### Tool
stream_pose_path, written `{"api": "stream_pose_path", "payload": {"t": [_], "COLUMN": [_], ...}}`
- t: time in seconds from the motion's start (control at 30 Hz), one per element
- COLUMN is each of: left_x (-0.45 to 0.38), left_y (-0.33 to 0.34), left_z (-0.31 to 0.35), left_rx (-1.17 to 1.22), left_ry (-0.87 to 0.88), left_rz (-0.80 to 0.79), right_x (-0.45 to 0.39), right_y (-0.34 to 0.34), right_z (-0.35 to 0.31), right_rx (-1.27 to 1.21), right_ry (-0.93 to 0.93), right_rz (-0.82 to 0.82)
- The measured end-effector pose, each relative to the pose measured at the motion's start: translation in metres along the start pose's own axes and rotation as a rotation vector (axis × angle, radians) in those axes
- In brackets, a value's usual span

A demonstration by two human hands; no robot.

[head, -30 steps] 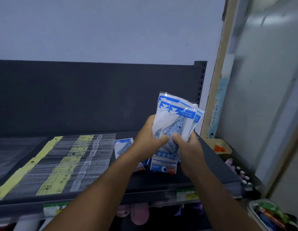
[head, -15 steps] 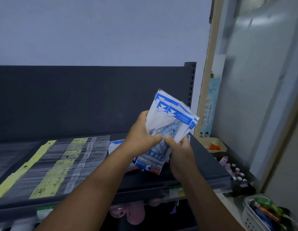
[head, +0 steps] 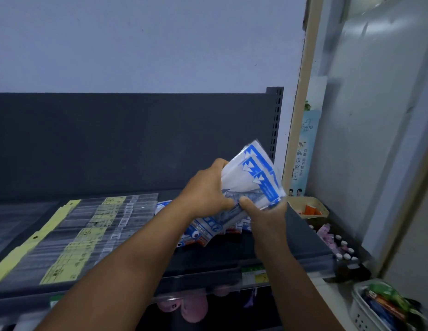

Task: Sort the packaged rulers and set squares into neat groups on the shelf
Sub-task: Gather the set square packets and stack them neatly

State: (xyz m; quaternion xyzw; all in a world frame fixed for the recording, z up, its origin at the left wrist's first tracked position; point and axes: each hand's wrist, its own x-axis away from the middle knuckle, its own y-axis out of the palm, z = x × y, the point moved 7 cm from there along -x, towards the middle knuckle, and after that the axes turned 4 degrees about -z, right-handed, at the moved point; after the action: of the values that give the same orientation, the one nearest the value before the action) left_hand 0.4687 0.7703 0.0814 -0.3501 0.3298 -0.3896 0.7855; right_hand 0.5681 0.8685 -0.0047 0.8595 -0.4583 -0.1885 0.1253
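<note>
Both hands, left [head: 205,194] and right [head: 260,211], clamp the fanned set-square packets [head: 253,177] above the shelf [head: 304,237]: light, slick, floppy film; likely best pinched mid-stack.

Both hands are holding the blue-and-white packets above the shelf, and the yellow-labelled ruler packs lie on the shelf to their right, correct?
Not quite. The head view shows the yellow-labelled ruler packs on the shelf to the left of the hands. The left hand and right hand do hold the blue-and-white packets.

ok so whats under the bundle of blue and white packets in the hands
More blue and white packets lie on the dark shelf beneath the held bundle. The left hand, right hand and bundle cover most of them, so their count is unclear.
</note>
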Motion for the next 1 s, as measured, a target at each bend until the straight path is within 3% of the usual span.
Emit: {"api": "stream_pose_path", "payload": {"t": [0.13,0.33,0.5,0.7,0.83,1.0], "left_x": [-0.002,-0.004,-0.006,-0.005,-0.004,-0.002], "left_y": [0.018,0.053,0.055,0.054,0.046,0.044], "left_z": [0.005,0.004,-0.007,-0.013,-0.009,-0.011], "left_rx": [-0.311,-0.463,-0.526,-0.599,-0.616,-0.619], "left_ry": [0.025,0.111,0.057,0.047,0.072,0.055], "left_rz": [-0.124,-0.310,-0.380,-0.253,-0.196,-0.267], "right_x": [-0.004,-0.004,-0.004,-0.009,-0.016,-0.015], "right_y": [-0.025,-0.023,-0.021,-0.022,-0.024,-0.026], "right_z": [-0.018,-0.010,-0.016,-0.008,-0.010,-0.014], "right_rx": [0.404,0.542,0.514,0.652,0.779,0.707], "right_ry": [-0.146,-0.057,0.000,0.022,-0.042,0.002], "right_rz": [0.094,-0.347,-0.440,-0.477,-0.409,-0.464]}}
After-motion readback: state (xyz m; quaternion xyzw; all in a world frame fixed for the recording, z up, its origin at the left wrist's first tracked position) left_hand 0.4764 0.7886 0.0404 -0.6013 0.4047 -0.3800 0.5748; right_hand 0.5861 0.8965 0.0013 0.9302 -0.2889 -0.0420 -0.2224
